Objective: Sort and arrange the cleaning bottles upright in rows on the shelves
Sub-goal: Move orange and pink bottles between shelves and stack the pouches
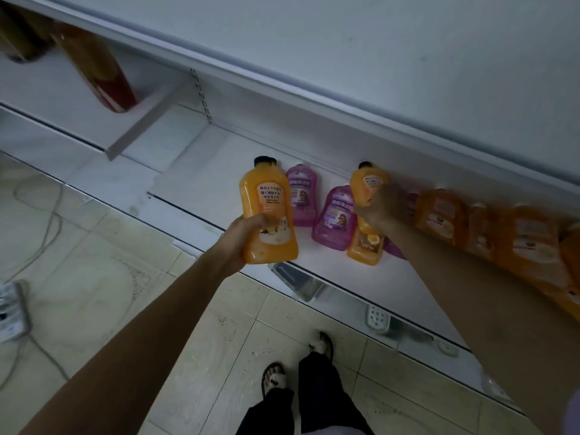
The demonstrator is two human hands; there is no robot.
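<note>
Shelf point(201, 196): bottom deck, white, bearing all the loose stock in view.
Left hand point(248, 237): fingers wrapped round the lower body of the left bottle point(266, 208).
Left bottle: orange, cap up, label to camera. It is held clear of the deck over the front edge, likely staged for placing next.
Right hand point(384, 210): blurred, closed round the middle of the right bottle point(365, 183).
Right bottle: orange, above the deck near the back wall, just beside the orange row point(439, 215). Judged bound for that row.
Orange row: bottles packed touching at the right, blurred. Whether they stand upright or lean cannot be told.
Purple bottles point(334, 215): two between the hands, labels showing. They appear to lie flat and are not yet rowed.
Low bottle point(365, 246): orange, under the right wrist, touching a purple one.
Progress: judged part done. Orange is gathering at the right, and purple awaits its own row.
Risk: reaching across the low bottle could knock it.
</note>
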